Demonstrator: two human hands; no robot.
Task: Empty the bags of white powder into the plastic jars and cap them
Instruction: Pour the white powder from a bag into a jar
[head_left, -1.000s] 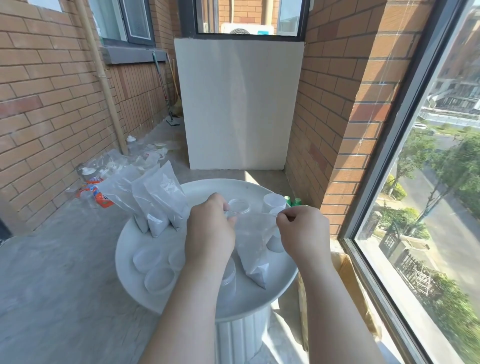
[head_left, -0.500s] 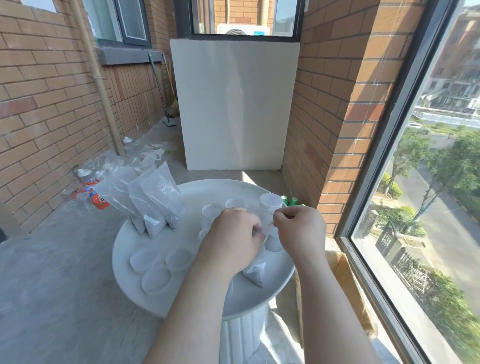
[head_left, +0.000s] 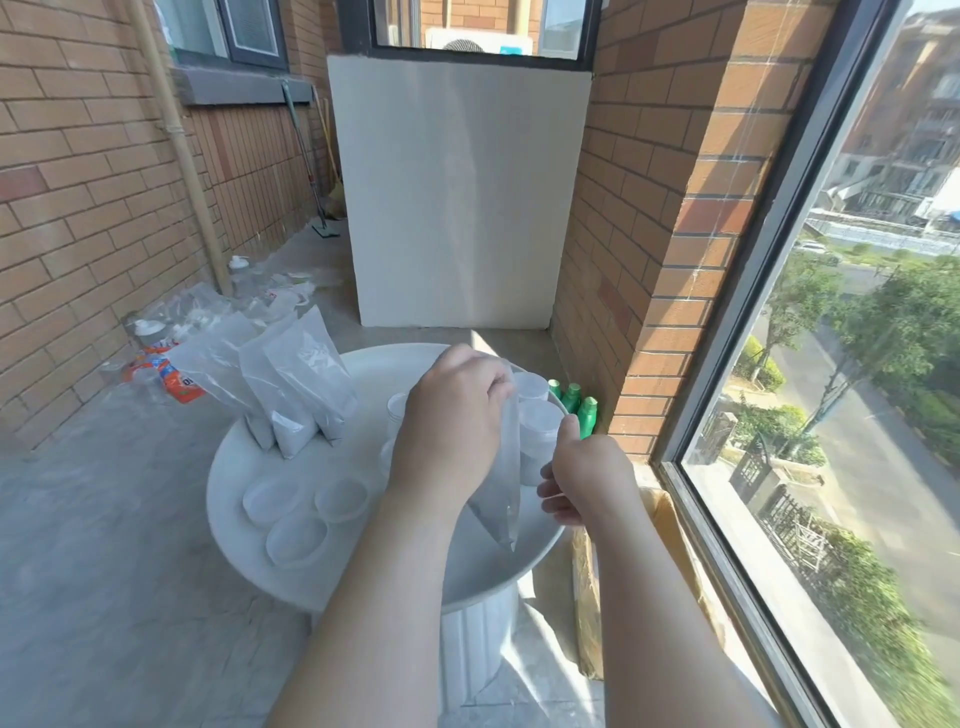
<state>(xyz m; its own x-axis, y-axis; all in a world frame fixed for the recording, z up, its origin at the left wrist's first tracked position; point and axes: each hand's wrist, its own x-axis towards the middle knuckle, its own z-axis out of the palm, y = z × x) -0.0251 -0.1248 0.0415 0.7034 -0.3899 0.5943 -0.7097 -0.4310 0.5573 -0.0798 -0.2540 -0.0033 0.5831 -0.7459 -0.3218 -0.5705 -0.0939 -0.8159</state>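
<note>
My left hand (head_left: 452, 426) grips the top of a clear plastic bag (head_left: 501, 483) that hangs down over the round white table (head_left: 228, 467). The bag looks flat and grey, and I cannot tell how much powder is in it. My right hand (head_left: 582, 473) is just to the right of the bag with thumb up and fingers loosely spread, holding nothing. Plastic jars (head_left: 537, 431) stand behind both hands, partly hidden. Three full bags of white powder (head_left: 291, 384) lean together at the table's back left. Three white lids (head_left: 296, 514) lie at the front left.
Green bottles (head_left: 571, 397) stand on the floor by the brick wall behind the table. A cardboard box (head_left: 670, 540) sits at the right under the window. Bottles and an orange packet (head_left: 176, 379) litter the floor at left.
My left hand has lifted the bag's top up and away, so the bag now hangs upright. My right hand has let go of it and dropped to the right.
</note>
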